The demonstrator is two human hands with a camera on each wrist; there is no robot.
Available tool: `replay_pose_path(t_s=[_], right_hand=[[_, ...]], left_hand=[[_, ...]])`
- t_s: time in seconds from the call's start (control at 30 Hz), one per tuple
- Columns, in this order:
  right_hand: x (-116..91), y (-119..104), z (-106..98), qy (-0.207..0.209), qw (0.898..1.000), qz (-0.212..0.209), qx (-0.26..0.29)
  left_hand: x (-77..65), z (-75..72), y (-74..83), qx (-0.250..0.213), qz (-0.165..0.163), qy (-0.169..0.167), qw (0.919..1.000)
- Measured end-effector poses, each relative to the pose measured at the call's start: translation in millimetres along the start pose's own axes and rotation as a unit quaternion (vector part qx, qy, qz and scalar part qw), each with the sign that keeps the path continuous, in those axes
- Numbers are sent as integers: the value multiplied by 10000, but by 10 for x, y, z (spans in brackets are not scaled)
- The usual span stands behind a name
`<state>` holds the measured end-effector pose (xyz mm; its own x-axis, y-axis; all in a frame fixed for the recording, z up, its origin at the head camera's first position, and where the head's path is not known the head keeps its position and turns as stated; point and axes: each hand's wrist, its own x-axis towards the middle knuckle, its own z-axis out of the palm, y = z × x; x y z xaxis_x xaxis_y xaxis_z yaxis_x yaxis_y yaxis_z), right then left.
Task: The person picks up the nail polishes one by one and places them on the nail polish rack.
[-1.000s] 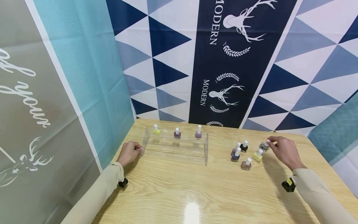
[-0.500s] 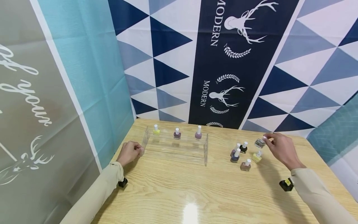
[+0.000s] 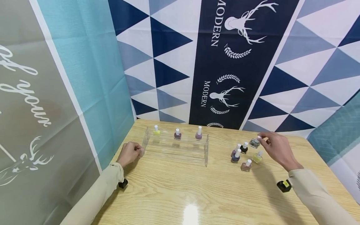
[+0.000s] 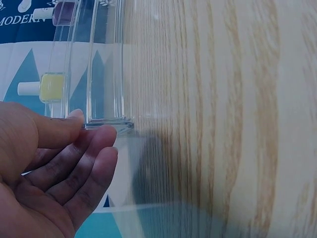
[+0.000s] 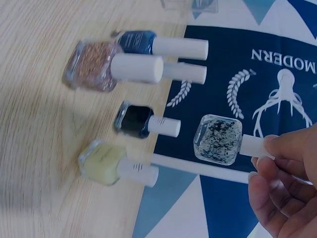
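Observation:
My right hand (image 3: 277, 150) pinches the white cap of a nail polish bottle with black-and-white flecks (image 5: 218, 139), between thumb and fingertips. In the head view this bottle hangs behind the group of polishes on the right. My left hand (image 3: 130, 154) grips the left end panel of a clear acrylic rack (image 3: 207, 151), thumb on one side and fingers on the other. Along the rack's top tier stand a yellow polish (image 3: 156, 132), a dark purple polish (image 3: 177, 135) and a mauve polish (image 3: 198, 135). The lower tiers hold no bottles.
Right of the rack stand several polishes: black (image 5: 134, 120), pale yellow (image 5: 103, 162), glittery pink-brown (image 5: 91, 64), dark blue (image 5: 137, 42), and a purple one (image 3: 233, 153) partly hidden. The wooden table (image 3: 168, 190) meets a patterned cloth backdrop (image 3: 174, 62) behind.
My right hand has carried the flecked nail polish bottle leftward, from beside the yellow polish to behind the group. My left hand stays on the rack's end panel.

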<state>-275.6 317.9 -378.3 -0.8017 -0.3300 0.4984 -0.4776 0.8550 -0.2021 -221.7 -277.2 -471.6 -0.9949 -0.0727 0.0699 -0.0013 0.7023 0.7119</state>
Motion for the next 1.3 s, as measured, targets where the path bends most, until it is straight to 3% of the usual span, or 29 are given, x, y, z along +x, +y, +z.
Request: replay_pose_path(t_s=[0.77, 1.3], right_hand=[[82, -382, 26, -79, 9988, -458, 168], [132, -539, 108, -169, 9979, -497, 368]], left_hand=[[-8, -12, 18, -26, -42, -48, 10000], [2, 0, 11, 44, -28, -8, 10000]])
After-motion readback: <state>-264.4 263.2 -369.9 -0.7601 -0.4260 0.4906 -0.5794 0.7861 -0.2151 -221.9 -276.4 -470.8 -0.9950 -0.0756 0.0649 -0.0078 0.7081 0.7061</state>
